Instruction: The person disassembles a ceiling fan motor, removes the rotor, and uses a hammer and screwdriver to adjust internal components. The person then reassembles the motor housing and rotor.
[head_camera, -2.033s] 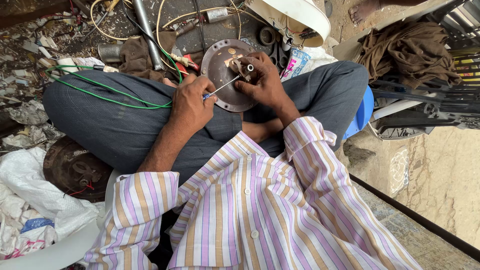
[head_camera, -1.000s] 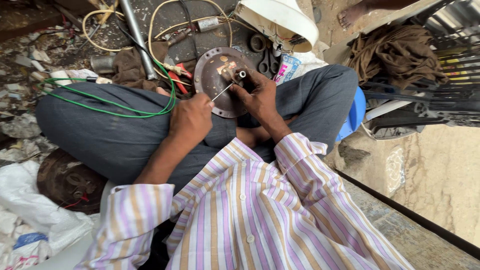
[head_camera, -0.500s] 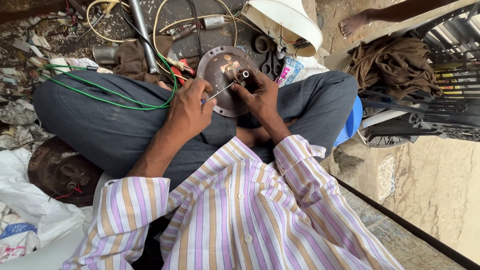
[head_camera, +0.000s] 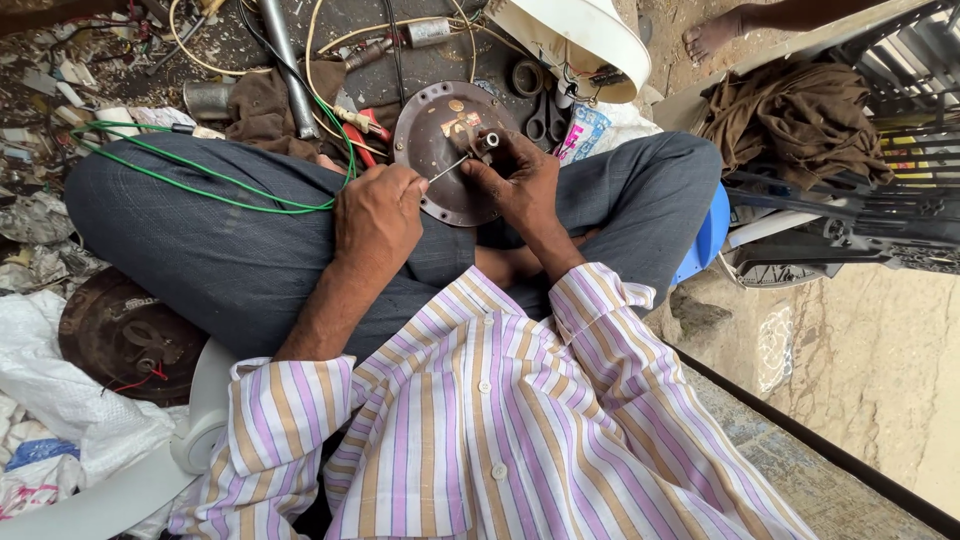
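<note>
On the far left a dark round motor part (head_camera: 125, 335) lies on the ground beside white sacking (head_camera: 60, 400), and a green wire (head_camera: 215, 180) loops across the person's grey-trousered knee (head_camera: 200, 240).

The left hand (head_camera: 378, 215) comes in over that knee, forearm bare below a rolled striped sleeve (head_camera: 290, 420), knuckles up and wrist bent slightly inward. Its grip is closed tight, fingers curled around the handle end of a thin metal tool (head_camera: 448, 170), whose shaft slants up and right towards the disc's hub.

The round metal disc (head_camera: 430, 150) sits tilted in the lap between the two knees, its dark brown, grimy face turned towards the camera, with small rust-coloured marks near the middle and a short pale cylindrical hub (head_camera: 490, 141) sticking out right of centre. The tool tip meets the disc just beside that hub.

The right hand (head_camera: 525, 185) reaches in from the other side, wrist bent, fingers pinched closed on the hub and the disc's right edge, steadying it.

Behind the disc lie scissors (head_camera: 545, 115) and a white curved fan blade (head_camera: 575, 40). Further right, a brown cloth (head_camera: 790, 110) is heaped on dark metal bars (head_camera: 850, 215).
</note>
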